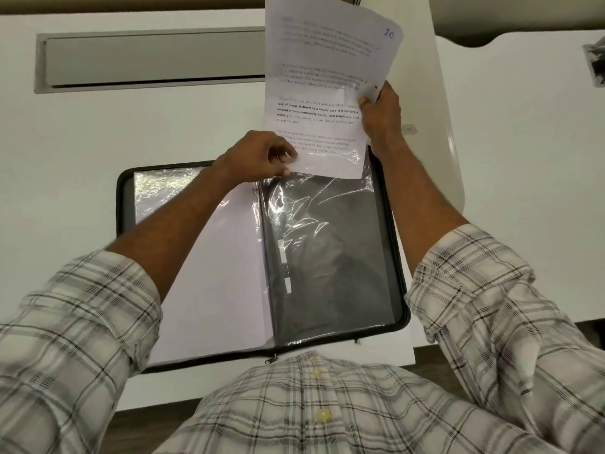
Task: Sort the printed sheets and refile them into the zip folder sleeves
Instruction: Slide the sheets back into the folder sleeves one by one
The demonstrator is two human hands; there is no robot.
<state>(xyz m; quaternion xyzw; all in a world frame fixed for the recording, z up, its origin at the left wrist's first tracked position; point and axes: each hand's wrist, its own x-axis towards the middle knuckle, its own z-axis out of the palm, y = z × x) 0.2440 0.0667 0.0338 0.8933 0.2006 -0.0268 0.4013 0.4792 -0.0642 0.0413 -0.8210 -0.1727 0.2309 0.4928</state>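
Your right hand [381,117] fingers clamp the printed sheet [314,60] at its right edge | your left hand [258,155] pinches its lower-left corner | zip folder [121,204] lies open at the table's [131,126] near edge

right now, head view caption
Left hand and right hand feed printed white sheet into clear plastic sleeve of black zip folder

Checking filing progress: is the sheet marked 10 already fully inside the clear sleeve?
No, most of the sheet sticks out above the clear sleeve, gripped by the right hand, with only its lower edge inside.
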